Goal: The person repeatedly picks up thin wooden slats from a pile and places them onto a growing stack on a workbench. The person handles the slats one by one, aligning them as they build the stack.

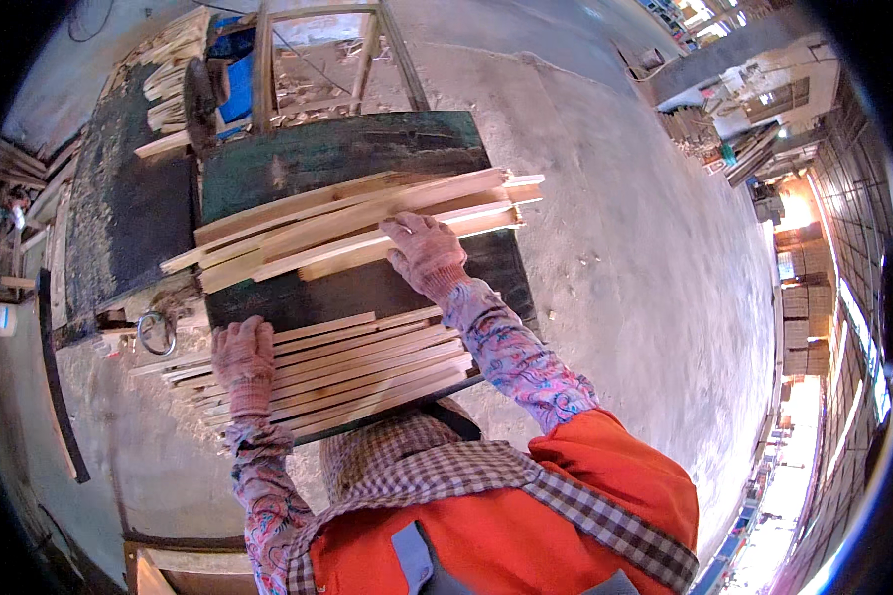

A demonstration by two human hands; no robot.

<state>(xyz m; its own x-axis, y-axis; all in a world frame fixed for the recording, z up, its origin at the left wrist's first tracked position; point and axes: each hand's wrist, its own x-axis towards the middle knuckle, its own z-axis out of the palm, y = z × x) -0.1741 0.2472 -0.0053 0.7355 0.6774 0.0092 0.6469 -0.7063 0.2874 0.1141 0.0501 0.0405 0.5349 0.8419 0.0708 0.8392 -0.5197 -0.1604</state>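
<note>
My two hands wear pale pinkish gloves. My right hand [427, 253] is on the near side of a loose pile of wooden slats [337, 223], its fingers bent over the edge of one slat. These slats lie slightly fanned across a dark, worn tabletop [357, 144]. My left hand [243, 352] lies with its fingers stretched out at the left part of a nearer row of thin wooden strips [367, 362]. Those strips lie side by side along the table edge close to my body. The undersides of both hands are hidden.
Left of the table stands a dark surface [134, 208] strewn with chips and offcuts, with a dark round wheel-like part [200, 99] beside it. A wooden frame [372, 59] stands beyond. A metal ring [156, 333] sits at the left. Concrete floor [625, 248] stretches right.
</note>
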